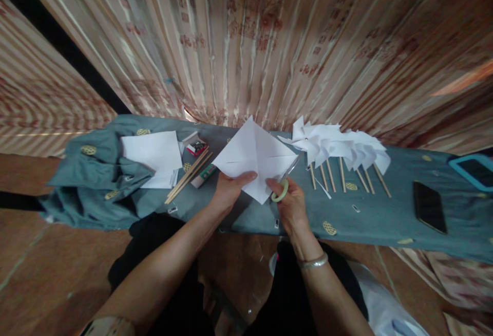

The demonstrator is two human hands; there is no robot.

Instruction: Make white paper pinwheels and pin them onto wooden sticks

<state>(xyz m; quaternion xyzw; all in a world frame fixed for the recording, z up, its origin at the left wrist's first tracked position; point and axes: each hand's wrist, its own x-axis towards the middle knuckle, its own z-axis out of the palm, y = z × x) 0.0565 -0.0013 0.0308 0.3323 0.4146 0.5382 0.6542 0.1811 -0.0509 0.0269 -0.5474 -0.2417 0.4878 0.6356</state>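
Observation:
A square white sheet of paper with crease lines and short slits at its sides is held up, turned with one corner towards me. My left hand grips its lower left edge, thumb on top. At its lower right, my right hand is closed around scissors with pale green handles, thumb touching the paper. The scissor blades lie along the sheet's right edge, partly hidden. Just right of the sheet lies a row of several white paper pinwheels on wooden sticks.
Left on the cloth-covered bench are a stack of white paper, loose wooden sticks, a green and white tube and a small open box. A phone and a blue-framed device lie right. A curtain hangs behind.

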